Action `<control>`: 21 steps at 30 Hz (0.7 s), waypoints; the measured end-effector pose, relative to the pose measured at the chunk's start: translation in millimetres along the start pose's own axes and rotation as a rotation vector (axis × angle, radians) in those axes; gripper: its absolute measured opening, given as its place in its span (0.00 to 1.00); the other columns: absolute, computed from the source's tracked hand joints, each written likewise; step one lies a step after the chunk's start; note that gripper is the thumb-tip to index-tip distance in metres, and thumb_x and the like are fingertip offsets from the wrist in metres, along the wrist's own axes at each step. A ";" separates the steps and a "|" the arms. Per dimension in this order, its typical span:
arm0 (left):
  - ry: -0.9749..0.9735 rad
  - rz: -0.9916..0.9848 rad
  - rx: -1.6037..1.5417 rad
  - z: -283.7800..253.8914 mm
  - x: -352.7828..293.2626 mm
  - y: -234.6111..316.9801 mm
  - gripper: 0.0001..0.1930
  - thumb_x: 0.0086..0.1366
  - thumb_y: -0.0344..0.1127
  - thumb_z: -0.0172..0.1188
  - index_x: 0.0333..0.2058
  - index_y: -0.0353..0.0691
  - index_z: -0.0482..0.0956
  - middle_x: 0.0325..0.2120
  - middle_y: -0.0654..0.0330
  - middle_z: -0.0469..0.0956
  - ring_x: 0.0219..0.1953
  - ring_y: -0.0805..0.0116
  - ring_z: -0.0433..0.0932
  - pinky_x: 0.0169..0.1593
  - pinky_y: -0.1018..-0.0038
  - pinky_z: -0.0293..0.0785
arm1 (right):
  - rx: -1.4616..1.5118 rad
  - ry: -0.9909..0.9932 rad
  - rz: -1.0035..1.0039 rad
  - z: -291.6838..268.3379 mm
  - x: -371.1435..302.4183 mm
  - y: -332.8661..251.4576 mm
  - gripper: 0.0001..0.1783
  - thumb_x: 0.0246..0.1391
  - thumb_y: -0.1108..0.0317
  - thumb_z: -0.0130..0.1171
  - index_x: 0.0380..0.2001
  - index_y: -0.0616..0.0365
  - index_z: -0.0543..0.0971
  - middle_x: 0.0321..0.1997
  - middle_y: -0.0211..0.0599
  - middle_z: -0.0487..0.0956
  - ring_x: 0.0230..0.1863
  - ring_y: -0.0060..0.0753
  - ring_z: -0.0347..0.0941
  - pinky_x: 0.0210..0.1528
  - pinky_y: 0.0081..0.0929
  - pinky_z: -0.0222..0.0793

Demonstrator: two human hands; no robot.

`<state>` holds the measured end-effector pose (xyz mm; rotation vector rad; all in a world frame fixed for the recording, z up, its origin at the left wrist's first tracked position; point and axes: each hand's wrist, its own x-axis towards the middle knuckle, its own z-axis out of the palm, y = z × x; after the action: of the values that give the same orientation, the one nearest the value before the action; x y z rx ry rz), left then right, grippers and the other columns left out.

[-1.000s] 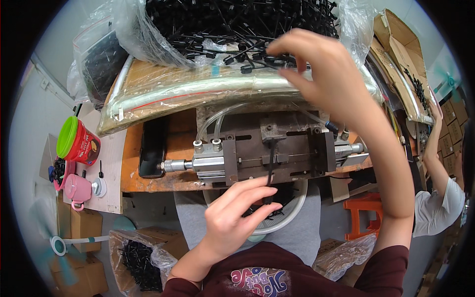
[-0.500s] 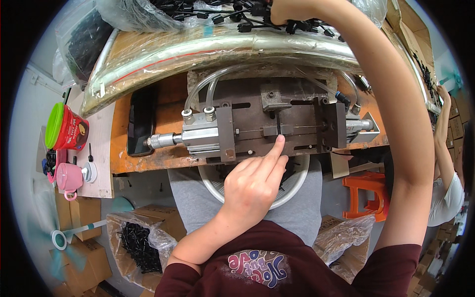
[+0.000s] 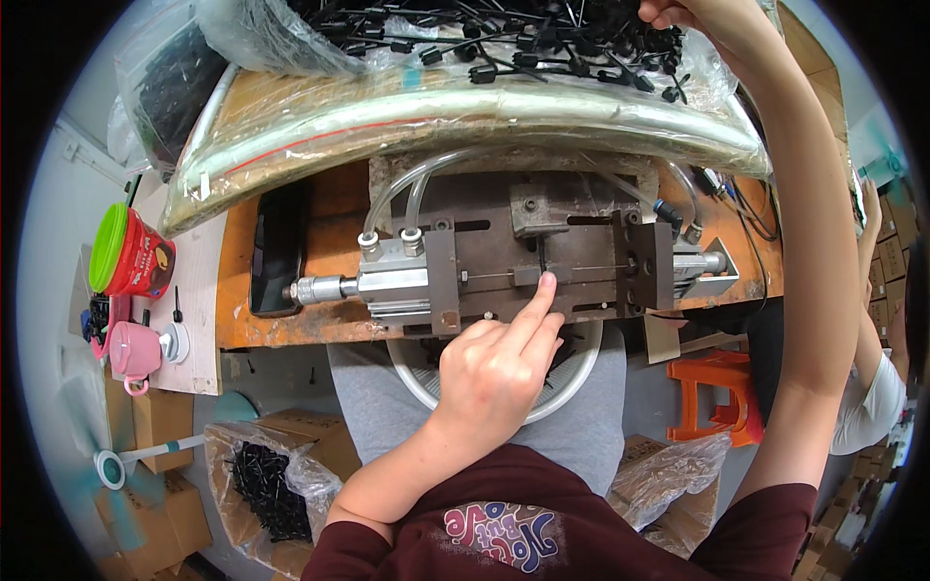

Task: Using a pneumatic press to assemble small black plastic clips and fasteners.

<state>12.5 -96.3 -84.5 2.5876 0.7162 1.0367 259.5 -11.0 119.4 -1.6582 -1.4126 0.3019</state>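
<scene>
The left hand point(image 3: 499, 363) is resting its straight index fingertip on a thin black plastic part point(image 3: 543, 258) sitting in the pneumatic fixture point(image 3: 484, 250), other fingers bending loosely, gripping nothing visible; at one o'clock the right hand point(image 3: 690, 13) is hanging half-curled, its hold unclear, by a black-part heap point(image 3: 573, 64); a plastic-wrapped rim point(image 3: 465, 121) is intervening at twelve, a smartphone point(image 3: 278, 263) lying at nine, an orange stool point(image 3: 715, 367) standing at four

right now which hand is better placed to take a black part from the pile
Likely the right hand: it's by the pile, while the left hand is at the metal fixture.
</scene>
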 end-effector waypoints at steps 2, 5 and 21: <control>-0.004 0.003 0.003 -1.0 1.2 1.2 0.12 0.48 0.31 0.72 0.34 0.38 0.84 0.48 0.54 0.82 0.23 0.68 0.81 0.30 0.77 0.76 | 0.147 0.143 0.016 -2.7 0.6 9.1 0.12 0.54 0.72 0.68 0.33 0.72 0.78 0.26 0.43 0.80 0.26 0.26 0.78 0.28 0.20 0.75; -0.007 0.007 0.000 -2.3 2.2 1.1 0.12 0.48 0.31 0.72 0.34 0.38 0.84 0.48 0.54 0.82 0.23 0.68 0.80 0.29 0.77 0.75 | 0.316 0.211 0.057 -13.0 -1.3 19.9 0.09 0.56 0.73 0.66 0.36 0.69 0.78 0.30 0.38 0.80 0.28 0.24 0.77 0.32 0.19 0.74; 0.195 -0.052 -0.516 -30.1 31.4 8.3 0.29 0.51 0.23 0.74 0.54 0.35 0.78 0.52 0.49 0.78 0.38 0.69 0.82 0.37 0.77 0.83 | 0.668 0.153 -0.036 -9.7 -30.6 99.3 0.16 0.59 0.69 0.64 0.47 0.68 0.80 0.37 0.32 0.81 0.38 0.22 0.78 0.45 0.20 0.75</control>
<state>13.8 -84.8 -41.7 2.0397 0.4737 1.2734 321.8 -35.9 39.5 -1.0795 -1.0654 0.5454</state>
